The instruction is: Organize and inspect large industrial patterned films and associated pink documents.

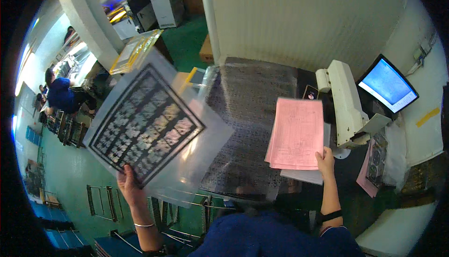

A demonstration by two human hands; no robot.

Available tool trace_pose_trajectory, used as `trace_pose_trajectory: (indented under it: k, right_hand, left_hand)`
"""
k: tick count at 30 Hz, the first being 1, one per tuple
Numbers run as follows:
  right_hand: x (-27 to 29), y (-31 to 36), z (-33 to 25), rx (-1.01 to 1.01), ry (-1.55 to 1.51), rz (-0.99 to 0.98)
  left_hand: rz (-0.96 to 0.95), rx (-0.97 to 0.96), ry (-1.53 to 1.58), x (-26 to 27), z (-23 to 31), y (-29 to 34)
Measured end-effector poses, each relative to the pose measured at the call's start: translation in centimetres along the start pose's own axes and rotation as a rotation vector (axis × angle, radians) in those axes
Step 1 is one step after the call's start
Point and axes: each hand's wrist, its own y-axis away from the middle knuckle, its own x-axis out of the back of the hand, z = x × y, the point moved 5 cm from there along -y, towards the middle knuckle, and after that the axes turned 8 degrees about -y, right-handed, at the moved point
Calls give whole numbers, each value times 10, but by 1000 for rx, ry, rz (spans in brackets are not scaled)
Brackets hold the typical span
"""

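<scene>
My left hand (130, 185) grips the lower edge of a clear film sheet (148, 125) with a black-bordered pattern of rows of light shapes. The sheet is held up, tilted, off the table's left side, and the floor shows through its clear margin. On the right, my right hand (326, 161) has its thumb on the lower right corner of a stack of pink printed papers (297, 133); its other fingers are hidden. White sheets (304, 176) stick out from under the pink papers on the dark table mat (248, 130).
A white bench instrument (346, 102) stands on the table's right, beside a lit monitor (389, 84). A phone (310, 92) lies behind the papers. More papers and plastic (374, 166) rest at far right. Metal racks (103, 203) stand on the green floor; a person in blue (63, 92) sits far left.
</scene>
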Motion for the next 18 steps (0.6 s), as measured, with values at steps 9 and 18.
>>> trace_pose_trajectory:
  k: [9, 18]
  right_hand:
    - [-54, 51, -232, 104, -754, -820]
    - [55, 87, -201, 363, -625, -144]
  left_hand:
    - [-313, 45, -122, -124, -1, 24]
    - [-314, -50, -206, -149, -1, 27]
